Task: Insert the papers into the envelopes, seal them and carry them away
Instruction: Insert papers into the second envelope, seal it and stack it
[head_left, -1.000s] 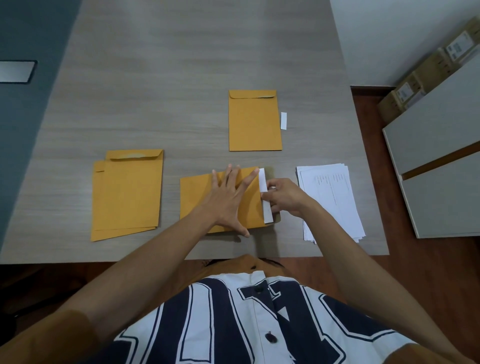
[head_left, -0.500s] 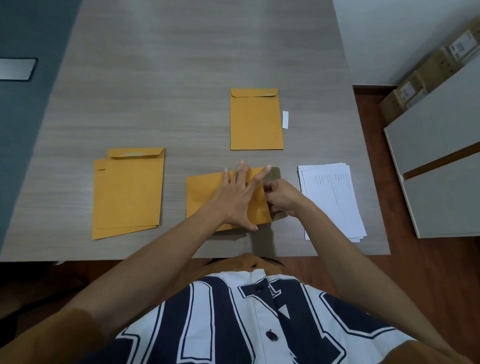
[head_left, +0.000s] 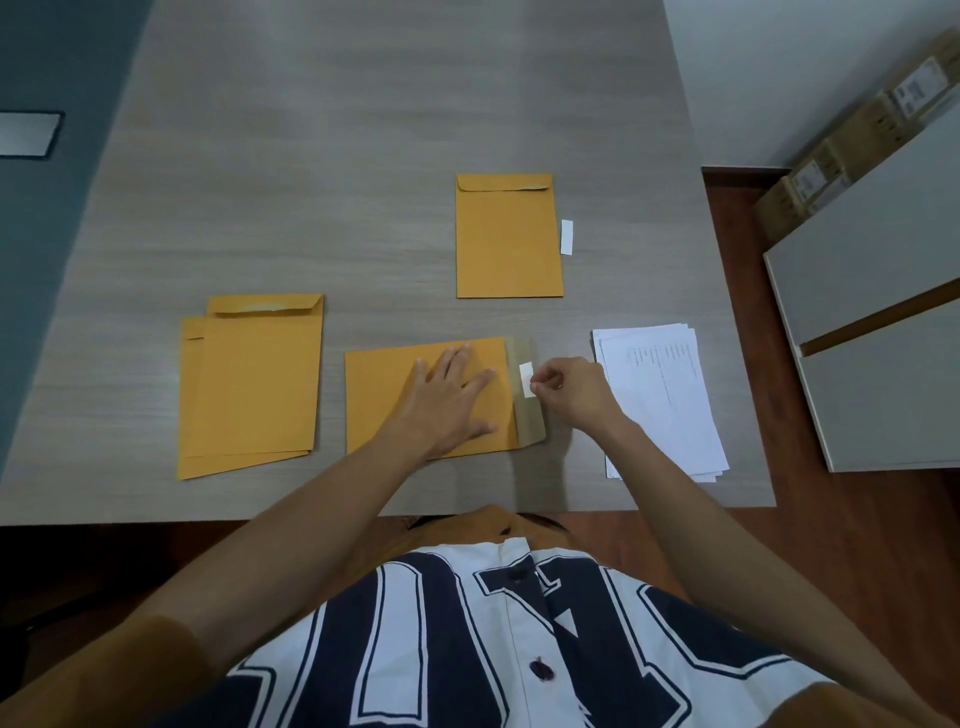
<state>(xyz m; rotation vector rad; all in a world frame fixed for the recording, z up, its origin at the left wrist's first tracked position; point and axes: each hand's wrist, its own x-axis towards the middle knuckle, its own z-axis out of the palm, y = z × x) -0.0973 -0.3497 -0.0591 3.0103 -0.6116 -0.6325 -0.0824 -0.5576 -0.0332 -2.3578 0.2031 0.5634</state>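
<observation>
We see one grey wood-grain bench carrying everything. On it we count four lots of brown envelopes and paper. At the left lies a pile of envelopes, where at least two show, the upper one shifted right of the one beneath. At the right is a single pile of white papers, several sheets deep and slightly fanned. Towards the far side a lone envelope lies upright with its flap folded down. The working envelope lies sideways near the front edge, between the left pile and the papers. Its open flap points right, dull inner face up.

There are two hands. The left hand lies flat on the working envelope with fingers spread, pressing it to the bench just beside the flap. The right hand hovers over the gap between flap and papers, its thumb and fingertips pinching a white strip that lies on the flap.

We count two strips in all. The second white strip lies loose just right of the lone envelope.
</observation>
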